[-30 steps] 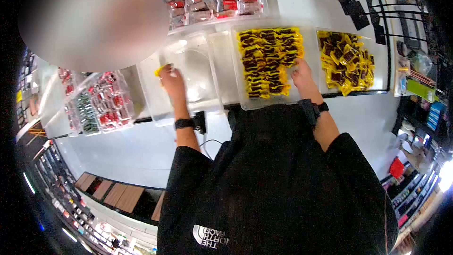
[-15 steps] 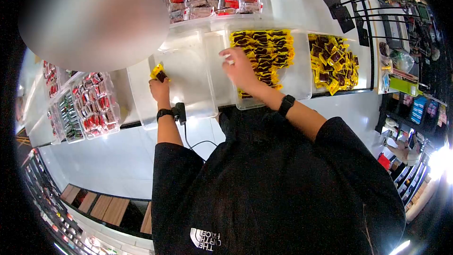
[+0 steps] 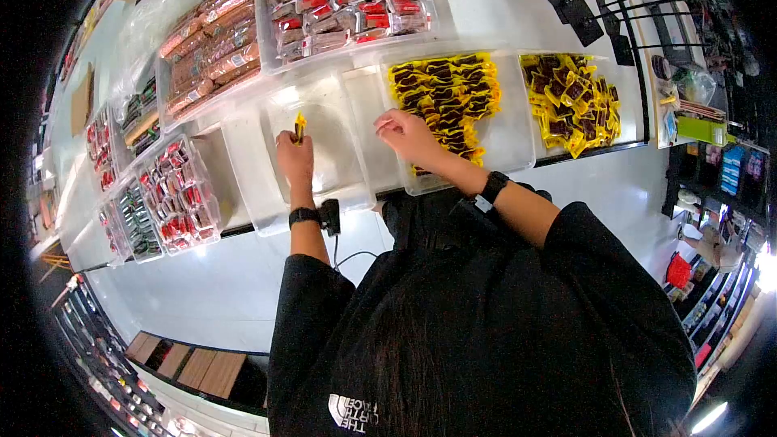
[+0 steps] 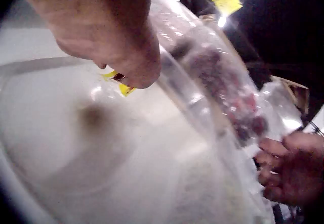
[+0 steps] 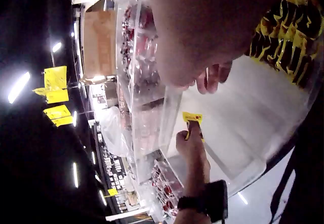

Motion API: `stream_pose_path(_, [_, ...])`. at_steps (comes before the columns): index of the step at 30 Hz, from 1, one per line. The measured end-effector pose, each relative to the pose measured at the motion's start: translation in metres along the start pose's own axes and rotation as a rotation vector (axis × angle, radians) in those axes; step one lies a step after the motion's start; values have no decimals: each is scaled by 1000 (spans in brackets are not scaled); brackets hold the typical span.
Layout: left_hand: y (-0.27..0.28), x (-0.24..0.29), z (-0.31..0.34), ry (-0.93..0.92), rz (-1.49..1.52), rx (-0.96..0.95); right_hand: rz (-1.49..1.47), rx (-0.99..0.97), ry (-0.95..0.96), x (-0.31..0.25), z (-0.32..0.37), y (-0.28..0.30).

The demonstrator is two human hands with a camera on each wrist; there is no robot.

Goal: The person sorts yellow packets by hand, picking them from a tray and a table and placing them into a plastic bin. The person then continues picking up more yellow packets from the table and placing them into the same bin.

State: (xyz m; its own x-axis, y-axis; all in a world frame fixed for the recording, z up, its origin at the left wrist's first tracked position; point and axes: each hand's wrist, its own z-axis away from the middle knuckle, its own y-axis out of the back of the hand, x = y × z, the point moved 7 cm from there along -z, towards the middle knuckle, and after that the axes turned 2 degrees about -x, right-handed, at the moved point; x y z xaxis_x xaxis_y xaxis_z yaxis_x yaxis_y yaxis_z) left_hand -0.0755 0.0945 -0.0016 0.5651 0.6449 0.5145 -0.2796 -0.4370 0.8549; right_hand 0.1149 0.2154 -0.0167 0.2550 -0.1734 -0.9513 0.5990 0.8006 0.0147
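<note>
My left hand (image 3: pixel 296 160) pinches a yellow-wrapped snack packet (image 3: pixel 300 125) with a dark middle, low over a clear plastic tray (image 3: pixel 249 194) that shows no packets in it. In the right wrist view, the packet (image 5: pixel 193 118) stands up from the thumb and fingers. The right hand (image 3: pixel 409 137) hovers over the left edge of a second clear tray (image 3: pixel 518 131), fingers loosely curled, with nothing seen in them. Rows of yellow packets (image 3: pixel 453 85) fill much of that second tray, beside and partly under the right forearm.
A loose heap of yellow packets (image 3: pixel 571 97) lies at the right. Behind the trays stand a large bin of red-and-clear packets (image 3: pixel 348 4) and a bin of long brown packs (image 3: pixel 214 44). Smaller boxes of red packets (image 3: pixel 178 194) sit at left. Black rack prongs (image 3: pixel 631 4) jut in at back right.
My right hand has left the right side of the packet rows and moved left to the tray's near-left edge. The left hand keeps its packet, now held more upright. The head view has shifted.
</note>
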Motion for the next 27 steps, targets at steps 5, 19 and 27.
stream_pose_path(5, [3, 144, 48, -620, 333, -123, -391, -60, -298, -7, 22, 6])
stream_pose_path(19, [-113, 251, 96, -683, 334, -703, -780, 265, -316, 70, 93, 143])
stream_pose_path(27, [-184, 288, 103, -699, 57, -726, -126, 351, 92, 150, 113, 177])
